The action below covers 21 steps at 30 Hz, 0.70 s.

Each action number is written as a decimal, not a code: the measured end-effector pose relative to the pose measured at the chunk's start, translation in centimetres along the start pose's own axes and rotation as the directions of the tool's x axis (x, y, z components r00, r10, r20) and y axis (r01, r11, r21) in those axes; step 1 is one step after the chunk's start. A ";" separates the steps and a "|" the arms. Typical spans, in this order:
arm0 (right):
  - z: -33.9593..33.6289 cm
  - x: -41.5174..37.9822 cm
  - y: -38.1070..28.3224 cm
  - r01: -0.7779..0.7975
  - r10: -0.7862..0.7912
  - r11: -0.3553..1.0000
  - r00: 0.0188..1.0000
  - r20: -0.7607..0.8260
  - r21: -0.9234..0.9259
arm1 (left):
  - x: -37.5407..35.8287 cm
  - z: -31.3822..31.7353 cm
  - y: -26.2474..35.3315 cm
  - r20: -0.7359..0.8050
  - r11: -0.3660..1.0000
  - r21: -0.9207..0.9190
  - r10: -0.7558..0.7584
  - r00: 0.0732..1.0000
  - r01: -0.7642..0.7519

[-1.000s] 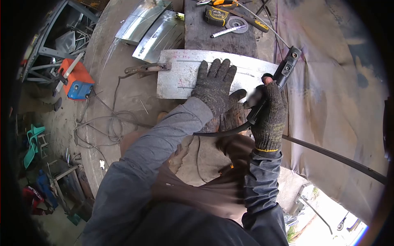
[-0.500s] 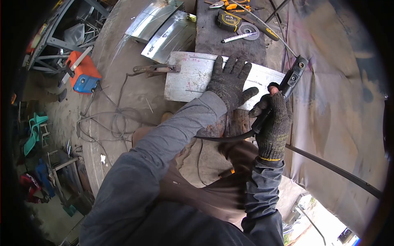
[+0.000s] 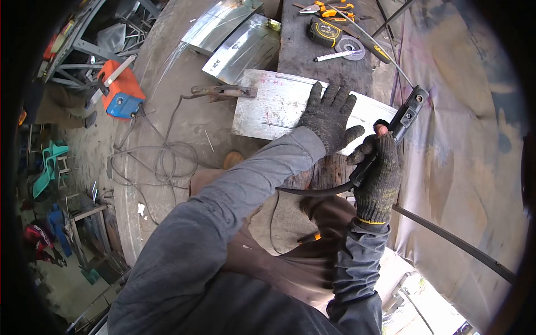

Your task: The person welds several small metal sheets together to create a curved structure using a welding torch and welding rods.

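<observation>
My left hand (image 3: 329, 118), in a dark knit glove, lies flat with spread fingers on a scratched sheet metal piece (image 3: 273, 106). A rusty clamp (image 3: 223, 92) with a cable grips the sheet's left edge. At the sheet's right end, my right hand (image 3: 381, 170), gloved with one bare fingertip showing, is wrapped round a black electrode holder (image 3: 410, 111). A thin rod (image 3: 379, 47) runs from the holder's head up and to the left. The sheet rests across a dark wooden bench (image 3: 301, 53).
On the bench lie a tape measure (image 3: 325, 32), a grinding disc (image 3: 350, 48), a white marker (image 3: 336, 55) and orange-handled pliers (image 3: 312, 8). Curved metal sheets (image 3: 243, 49) lie behind. An orange and blue machine (image 3: 121, 92) stands left, near coiled cable (image 3: 159, 162). A tarp hangs right.
The whole view has shifted, so bench, sheet and hands appear slightly further right. My left hand stays flat on the sheet, and my right hand keeps its hold on the electrode holder.
</observation>
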State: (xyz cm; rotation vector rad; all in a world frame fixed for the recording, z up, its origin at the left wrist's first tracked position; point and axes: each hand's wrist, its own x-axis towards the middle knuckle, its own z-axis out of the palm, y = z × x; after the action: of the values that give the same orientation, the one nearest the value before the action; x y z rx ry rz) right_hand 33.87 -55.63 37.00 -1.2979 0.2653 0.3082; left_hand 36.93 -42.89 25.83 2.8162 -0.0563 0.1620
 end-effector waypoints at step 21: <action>1.8 0.7 -0.2 -0.025 0.027 0.998 0.999 -0.030 0.055 | 3.6 -13.6 -25.6 -0.163 0.880 -0.158 -0.470 0.867 0.447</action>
State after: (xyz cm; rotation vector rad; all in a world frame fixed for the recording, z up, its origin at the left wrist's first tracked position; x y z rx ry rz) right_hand 34.65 -53.89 37.40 -1.2466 0.3148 0.3017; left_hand 40.52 -14.38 31.11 2.5933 0.6281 0.3114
